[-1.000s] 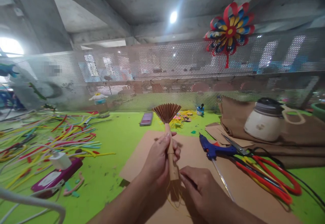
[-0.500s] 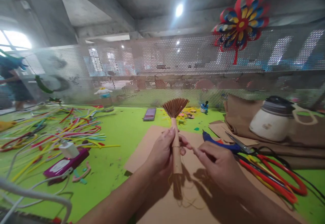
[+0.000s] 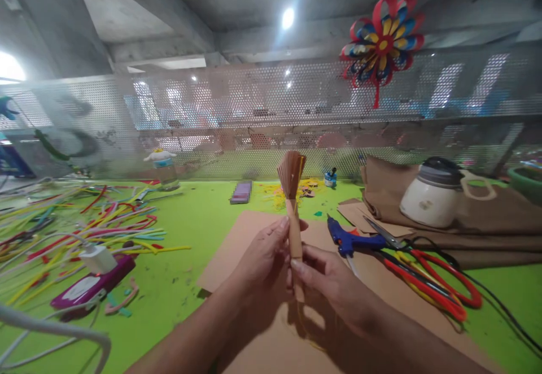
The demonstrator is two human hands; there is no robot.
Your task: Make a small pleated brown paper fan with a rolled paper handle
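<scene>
A brown pleated paper fan (image 3: 291, 177) with a rolled paper handle stands upright before me, its folds more gathered than spread. My left hand (image 3: 263, 255) is closed round the upper handle, thumb against its side. Lower down, my right hand (image 3: 328, 275) grips the handle near a paper band, thumb in front. Some of the fingers are hidden behind the handle. Thin yellow thread (image 3: 308, 337) trails from below it over a brown paper sheet (image 3: 226, 252). To the right lies a blue glue gun (image 3: 355, 242), beside red-handled scissors (image 3: 449, 285).
Colourful fuzzy stems (image 3: 122, 230) and a purple power strip (image 3: 95, 288) with white cables cover the left side. A white jug (image 3: 432, 200) with a dark lid sits on folded brown material (image 3: 503, 241) at right. A perforated panel (image 3: 237, 108) closes off the back.
My right hand has moved left from beside the handle onto its lower part. The fan has turned and its pleats look narrower. The camera view has swung slightly right.
</scene>
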